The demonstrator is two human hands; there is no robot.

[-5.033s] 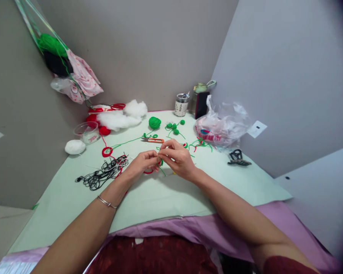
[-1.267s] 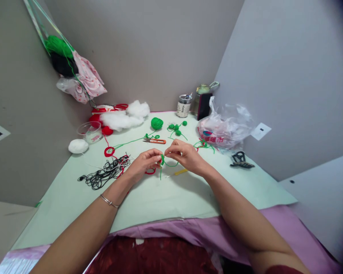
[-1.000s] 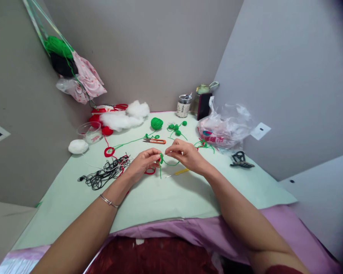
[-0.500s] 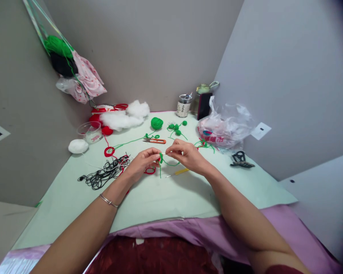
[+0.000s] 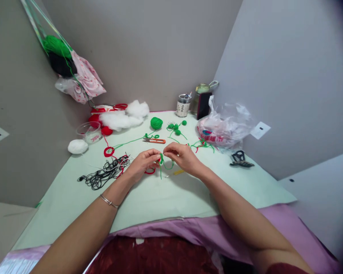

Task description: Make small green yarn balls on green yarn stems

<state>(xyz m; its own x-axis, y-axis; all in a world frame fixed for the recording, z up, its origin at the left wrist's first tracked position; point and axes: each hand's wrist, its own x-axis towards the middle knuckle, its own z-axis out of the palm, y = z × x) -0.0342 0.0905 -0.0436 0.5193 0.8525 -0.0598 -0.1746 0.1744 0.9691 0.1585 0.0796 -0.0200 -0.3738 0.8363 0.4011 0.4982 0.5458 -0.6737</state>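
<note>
My left hand [image 5: 145,161] pinches a small green and red crochet piece [image 5: 161,159] between thumb and fingertips, with a short green yarn tail hanging below it. Close against its right side, my right hand [image 5: 184,156] is closed in a pinch on a thin needle, which is now almost wholly hidden by the fingers. A loop of green yarn [image 5: 169,167] droops between the two hands. Beneath my right hand a crochet hook [image 5: 175,173] with a yellow handle lies on the table. Orange thread snips [image 5: 154,140] lie just beyond the hands.
Tangled black yarn [image 5: 100,175] and a red ring [image 5: 109,152] lie left. Behind are a green yarn ball [image 5: 156,123], white stuffing [image 5: 121,118] and small green balls [image 5: 177,132]. A plastic bag [image 5: 225,125] and a black hair claw [image 5: 241,160] are at right.
My right hand has moved slightly left, closer to the crochet piece, and the needle that showed between the hands is mostly covered. The green yarn loop hangs narrower.
</note>
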